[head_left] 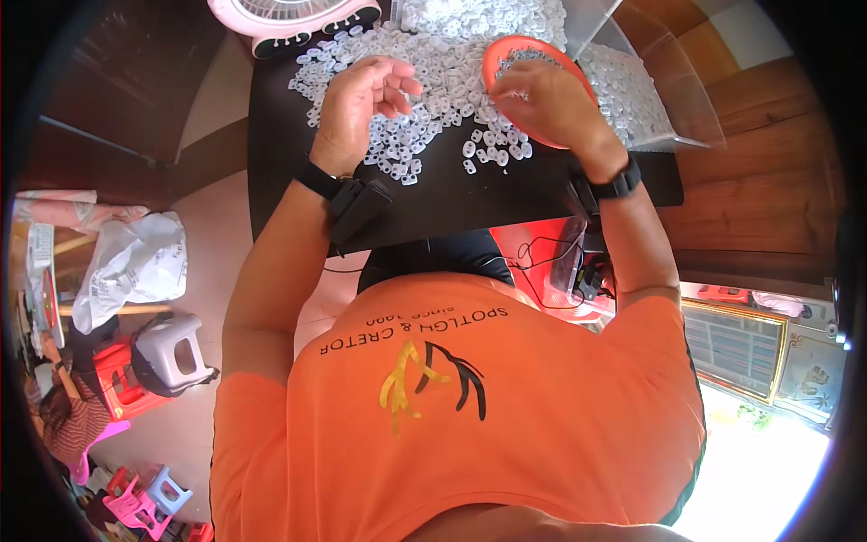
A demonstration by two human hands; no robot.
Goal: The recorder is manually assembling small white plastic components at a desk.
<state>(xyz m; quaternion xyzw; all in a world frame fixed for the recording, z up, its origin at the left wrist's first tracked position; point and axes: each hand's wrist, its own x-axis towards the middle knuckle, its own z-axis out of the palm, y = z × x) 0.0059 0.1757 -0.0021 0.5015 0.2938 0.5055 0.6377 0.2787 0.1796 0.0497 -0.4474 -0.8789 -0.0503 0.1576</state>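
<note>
Small white plastic pieces with two holes (pixel 442 90) lie heaped across the dark table. My left hand (pixel 361 104) hovers above the left part of this heap, its fingers curled in; whatever they hold is hidden. My right hand (pixel 551 99) reaches over a round orange-red plate (pixel 582 81) holding small grey metal-looking parts (pixel 528 56). Its fingers are bent together at the plate's left side, and I cannot make out what is between them. A few white pieces (pixel 497 144) lie apart from the heap, just below the plate.
A clear plastic bin (pixel 668 108) with more white pieces stands at the right of the dark table (pixel 433 203). A pink fan (pixel 293 18) is at the far left edge. Cables (pixel 542 271) hang below the table. Plastic stools (pixel 172 352) and another person (pixel 68 415) are at the left.
</note>
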